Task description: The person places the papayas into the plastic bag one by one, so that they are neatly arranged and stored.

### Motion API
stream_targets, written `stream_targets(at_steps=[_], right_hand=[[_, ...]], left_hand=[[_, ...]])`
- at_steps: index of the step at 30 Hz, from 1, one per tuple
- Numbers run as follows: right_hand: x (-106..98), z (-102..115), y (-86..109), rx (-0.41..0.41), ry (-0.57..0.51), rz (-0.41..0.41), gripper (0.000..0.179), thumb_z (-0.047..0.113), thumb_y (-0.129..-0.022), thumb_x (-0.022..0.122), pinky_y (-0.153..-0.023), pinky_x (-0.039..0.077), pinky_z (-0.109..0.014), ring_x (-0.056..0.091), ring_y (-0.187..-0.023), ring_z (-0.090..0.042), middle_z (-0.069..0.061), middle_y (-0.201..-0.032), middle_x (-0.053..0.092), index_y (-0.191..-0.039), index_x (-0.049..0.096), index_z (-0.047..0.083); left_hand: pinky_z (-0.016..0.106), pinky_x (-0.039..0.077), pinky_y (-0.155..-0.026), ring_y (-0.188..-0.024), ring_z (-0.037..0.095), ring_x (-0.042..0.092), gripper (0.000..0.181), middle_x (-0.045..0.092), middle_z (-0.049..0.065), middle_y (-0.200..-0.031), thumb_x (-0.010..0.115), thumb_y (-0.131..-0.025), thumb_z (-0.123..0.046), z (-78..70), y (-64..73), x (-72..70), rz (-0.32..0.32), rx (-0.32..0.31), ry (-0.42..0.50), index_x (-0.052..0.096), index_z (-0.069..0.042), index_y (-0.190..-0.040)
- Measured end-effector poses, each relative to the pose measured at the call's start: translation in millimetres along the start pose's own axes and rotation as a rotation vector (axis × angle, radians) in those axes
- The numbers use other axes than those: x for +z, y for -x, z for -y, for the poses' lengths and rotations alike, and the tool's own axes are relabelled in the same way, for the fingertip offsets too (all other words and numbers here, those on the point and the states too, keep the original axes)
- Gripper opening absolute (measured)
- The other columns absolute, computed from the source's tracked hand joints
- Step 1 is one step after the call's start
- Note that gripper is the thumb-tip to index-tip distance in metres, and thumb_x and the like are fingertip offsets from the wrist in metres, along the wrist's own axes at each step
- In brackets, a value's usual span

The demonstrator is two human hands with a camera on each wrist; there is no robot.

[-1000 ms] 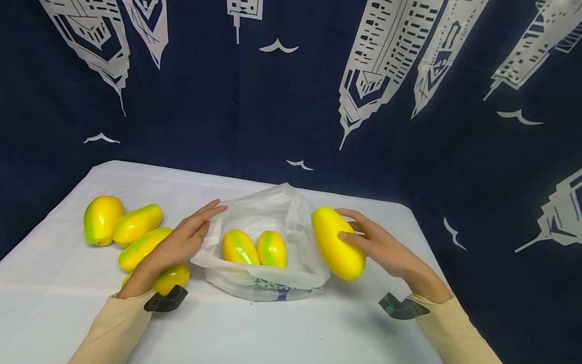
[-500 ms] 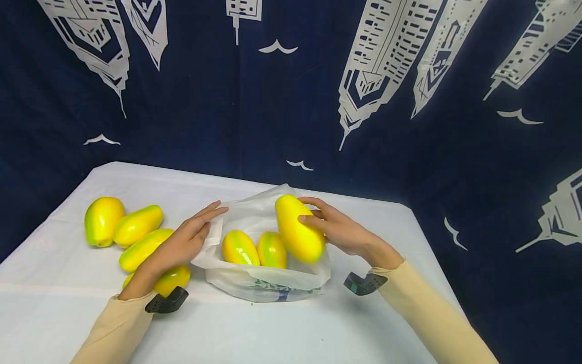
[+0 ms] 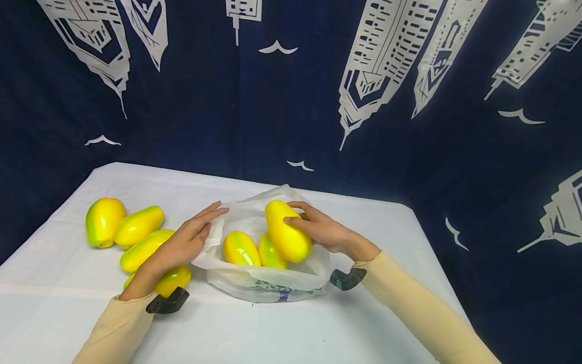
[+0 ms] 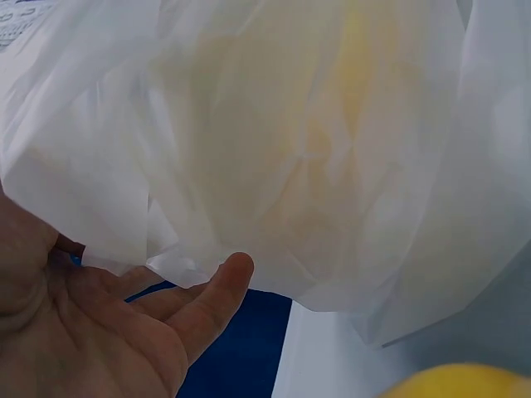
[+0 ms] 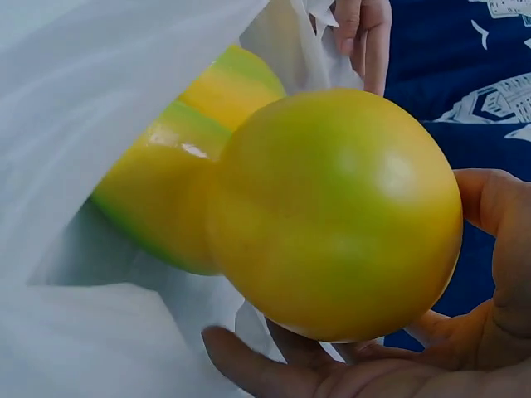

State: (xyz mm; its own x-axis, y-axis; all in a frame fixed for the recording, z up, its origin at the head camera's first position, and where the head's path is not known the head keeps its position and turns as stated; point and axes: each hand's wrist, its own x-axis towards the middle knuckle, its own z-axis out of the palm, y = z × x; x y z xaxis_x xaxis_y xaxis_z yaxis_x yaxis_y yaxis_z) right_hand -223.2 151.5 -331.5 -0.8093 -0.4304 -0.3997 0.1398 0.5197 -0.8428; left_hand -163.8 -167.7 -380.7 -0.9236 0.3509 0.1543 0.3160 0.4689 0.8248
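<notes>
My right hand grips a large yellow papaya from its right side, over the mouth of a white plastic bag. The right wrist view shows its rounded, green-tinged end, with the thumb on one side and fingers beneath. Two more papayas lie inside the bag; the held one partly covers the right-hand one. With fingers extended, my left hand touches the bag's left rim. In the left wrist view, the bag's thin wall hangs beside that hand, yellow showing faintly through.
Several papayas lie on the left of the white-covered table, one partly hidden under the left forearm. A dark blue cloth with white building prints hangs behind and to the right.
My right hand has carried the papaya leftward from beside the bag to over its opening, and then slightly lower. The left hand stays at the rim.
</notes>
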Motion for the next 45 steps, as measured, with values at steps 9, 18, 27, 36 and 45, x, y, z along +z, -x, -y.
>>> stream_targets(at_steps=[9, 18, 27, 36, 45], right_hand=[[-6.5, -6.3, 4.0, -0.004, -0.003, -0.047, 0.062, 0.036, -0.1, 0.059, -0.105, 0.05, -0.045, 0.059, -0.112, -0.028, -0.014, -0.145, 0.049, -0.154, 0.029, 0.027], [-11.9, -12.6, 8.4, -0.006, -0.021, -0.072, 0.062, 0.034, -0.1, 0.058, -0.106, 0.049, -0.046, 0.057, -0.114, -0.029, -0.015, -0.146, 0.046, -0.154, 0.028, 0.025], [-14.5, -19.0, 6.0, -0.006, 0.147, -0.151, 0.069, 0.035, -0.097, 0.062, -0.112, 0.042, -0.057, 0.049, -0.127, -0.037, -0.021, -0.155, 0.034, -0.155, 0.027, 0.021], [1.0, -18.3, -1.6, -0.026, 0.296, -0.22, 0.071, 0.034, -0.092, 0.071, -0.108, 0.047, -0.052, 0.054, -0.123, -0.033, -0.02, -0.147, 0.047, -0.15, 0.035, 0.016], [7.6, -17.1, -6.6, -0.015, 0.339, -0.239, 0.072, 0.033, -0.09, 0.073, -0.108, 0.047, -0.05, 0.054, -0.122, -0.032, -0.018, -0.144, 0.051, -0.149, 0.037, 0.014]], left_hand=[[0.063, 0.017, -0.121, -0.154, 0.039, 0.015, 0.048, 0.017, 0.014, -0.167, 0.034, -0.105, -0.001, 1.0, -0.7, 2.2, 0.0, 0.001, -0.004, 0.042, -0.009, -0.152], [0.063, 0.017, -0.121, -0.154, 0.038, 0.015, 0.048, 0.017, 0.013, -0.167, 0.034, -0.105, 0.0, 0.5, 0.0, 2.6, -0.001, 0.001, -0.004, 0.042, -0.01, -0.152], [0.063, 0.017, -0.121, -0.154, 0.038, 0.014, 0.048, 0.018, 0.013, -0.167, 0.034, -0.105, 0.0, -0.2, 0.1, 2.5, -0.003, 0.0, -0.005, 0.042, -0.01, -0.152], [0.064, 0.016, -0.121, -0.154, 0.039, 0.014, 0.048, 0.018, 0.014, -0.167, 0.033, -0.105, 0.001, 0.3, 1.0, 3.6, -0.004, 0.007, 0.0, 0.042, -0.009, -0.151], [0.063, 0.017, -0.121, -0.154, 0.038, 0.014, 0.049, 0.017, 0.013, -0.168, 0.034, -0.105, 0.0, -0.6, 0.8, 3.1, 0.003, 0.003, 0.006, 0.042, -0.01, -0.152]])
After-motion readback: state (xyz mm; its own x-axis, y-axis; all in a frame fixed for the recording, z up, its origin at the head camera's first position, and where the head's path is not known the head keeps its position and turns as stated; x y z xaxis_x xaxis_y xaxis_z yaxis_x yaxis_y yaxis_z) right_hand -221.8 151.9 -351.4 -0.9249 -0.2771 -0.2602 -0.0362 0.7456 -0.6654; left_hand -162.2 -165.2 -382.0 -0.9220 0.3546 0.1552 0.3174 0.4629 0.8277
